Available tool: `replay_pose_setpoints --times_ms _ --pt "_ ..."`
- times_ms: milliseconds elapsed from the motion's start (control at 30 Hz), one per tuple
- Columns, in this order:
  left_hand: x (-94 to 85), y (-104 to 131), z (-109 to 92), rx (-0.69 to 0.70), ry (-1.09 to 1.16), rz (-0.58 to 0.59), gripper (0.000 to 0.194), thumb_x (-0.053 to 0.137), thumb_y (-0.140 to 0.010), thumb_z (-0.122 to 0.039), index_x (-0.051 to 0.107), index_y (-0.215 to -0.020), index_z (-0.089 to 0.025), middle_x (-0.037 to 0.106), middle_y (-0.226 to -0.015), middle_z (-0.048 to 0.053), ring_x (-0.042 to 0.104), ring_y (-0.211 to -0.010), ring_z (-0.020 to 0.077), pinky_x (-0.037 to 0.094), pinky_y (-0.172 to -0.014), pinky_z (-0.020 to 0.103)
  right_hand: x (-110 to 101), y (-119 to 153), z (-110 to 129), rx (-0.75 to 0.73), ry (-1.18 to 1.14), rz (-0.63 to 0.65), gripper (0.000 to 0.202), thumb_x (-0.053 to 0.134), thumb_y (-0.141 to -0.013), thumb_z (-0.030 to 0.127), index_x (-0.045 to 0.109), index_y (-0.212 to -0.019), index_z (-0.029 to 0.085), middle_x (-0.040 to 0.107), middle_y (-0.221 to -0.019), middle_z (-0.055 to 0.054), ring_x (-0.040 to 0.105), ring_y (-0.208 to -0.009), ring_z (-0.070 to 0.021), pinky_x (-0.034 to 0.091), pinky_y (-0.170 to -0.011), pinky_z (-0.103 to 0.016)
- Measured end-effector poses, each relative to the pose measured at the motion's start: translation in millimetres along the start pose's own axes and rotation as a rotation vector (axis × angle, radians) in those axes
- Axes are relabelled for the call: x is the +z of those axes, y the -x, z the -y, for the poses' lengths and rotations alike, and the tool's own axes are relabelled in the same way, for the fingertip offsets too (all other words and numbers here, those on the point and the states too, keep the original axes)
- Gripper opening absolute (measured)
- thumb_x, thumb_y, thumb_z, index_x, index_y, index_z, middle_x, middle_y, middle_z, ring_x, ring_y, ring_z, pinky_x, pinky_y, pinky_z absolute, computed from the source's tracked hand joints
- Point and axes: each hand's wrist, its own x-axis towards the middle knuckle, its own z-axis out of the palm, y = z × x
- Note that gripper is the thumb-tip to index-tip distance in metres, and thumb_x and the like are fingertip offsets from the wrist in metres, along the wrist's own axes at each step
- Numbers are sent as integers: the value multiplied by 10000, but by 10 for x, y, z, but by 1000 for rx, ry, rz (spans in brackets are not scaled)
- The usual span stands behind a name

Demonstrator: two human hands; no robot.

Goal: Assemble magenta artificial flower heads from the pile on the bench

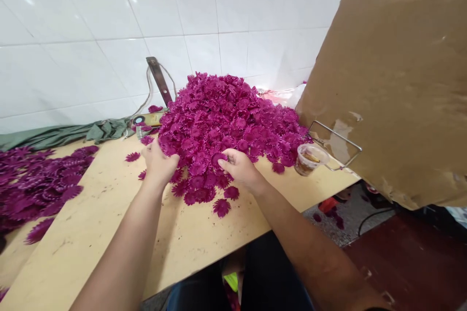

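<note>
A large heap of magenta artificial flower heads (219, 116) with jagged petals lies on a pale wooden board. My right hand (239, 169) is at the front of the heap, its thumb and fingers pinching one magenta flower head (219, 160). At the heap's left edge is my left hand (159, 163), palm down, thumb apart from the fingers; nothing shows in its grasp, though some fingertips are partly hidden. A few loose flower heads (221, 208) lie on the board in front of the heap.
A second pile of magenta flowers (36, 184) spreads at left. To the right stand a clear plastic cup (309, 159), a bent wire frame (337, 138) and a big cardboard sheet (394, 87). Behind are green cloth (105, 129), a yellow tool (151, 119) and a tiled wall (109, 9).
</note>
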Motion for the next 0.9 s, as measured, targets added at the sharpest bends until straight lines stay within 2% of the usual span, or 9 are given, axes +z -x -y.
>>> replay_pose_setpoints --times_ms 67,100,167,233,400,533,633,800,900 --pt "-6 61 -46 53 -88 21 440 546 -510 -96 613 -937 -177 569 -920 64 544 -948 243 389 -912 378 23 -58 -12 -4 -67 -32 128 543 -702 167 550 -830 166 576 -718 3 537 -694 -113 443 -700 -266" --pt "-7 108 -78 47 -72 57 393 538 -542 -117 632 -919 -178 590 -895 61 559 -904 237 406 -888 377 35 -77 -11 -15 -76 -35 119 546 -703 172 553 -822 166 580 -724 -1 539 -706 -116 441 -710 -269" --pt "-6 227 -142 33 21 158 275 528 -623 -195 660 -865 -187 626 -791 43 581 -767 210 455 -786 357 57 -93 -6 -35 -37 -18 73 539 -715 214 549 -764 161 562 -688 2 515 -664 -112 428 -669 -266" --pt "5 368 -196 51 130 239 231 550 -664 -283 673 -842 -201 650 -751 32 585 -717 192 469 -731 333 73 -90 3 -45 38 -1 126 519 -727 271 515 -672 158 497 -604 24 444 -579 -96 384 -577 -247" --pt "85 660 -256 184 189 378 266 614 -649 -371 684 -836 -195 676 -892 53 596 -841 197 442 -827 340 115 -87 24 -39 152 -80 323 448 -756 398 378 -526 182 323 -497 56 305 -504 -74 252 -490 -238" --pt "150 715 -279 37 246 400 262 649 -590 -346 662 -780 -166 676 -798 48 595 -745 184 451 -761 333 140 -91 24 -24 148 -85 385 426 -757 481 323 -520 195 284 -500 59 283 -495 -71 231 -491 -247" --pt "176 646 -281 -50 276 342 185 644 -562 -308 628 -671 -159 643 -670 20 557 -633 150 438 -683 301 157 -48 54 -85 137 6 333 414 -777 427 326 -557 194 305 -536 58 292 -512 -72 252 -502 -241" --pt "107 280 -134 -288 423 25 107 525 -622 -281 498 -653 -182 529 -568 -22 456 -504 107 397 -546 264 144 69 135 -149 207 155 216 469 -763 330 389 -624 185 373 -595 52 346 -547 -81 299 -541 -240" --pt "18 83 4 -206 349 -37 125 520 -618 -272 469 -704 -196 510 -635 -12 502 -592 136 441 -632 309 98 47 98 -81 140 121 103 499 -734 268 459 -703 179 408 -611 49 364 -540 -83 320 -538 -235"
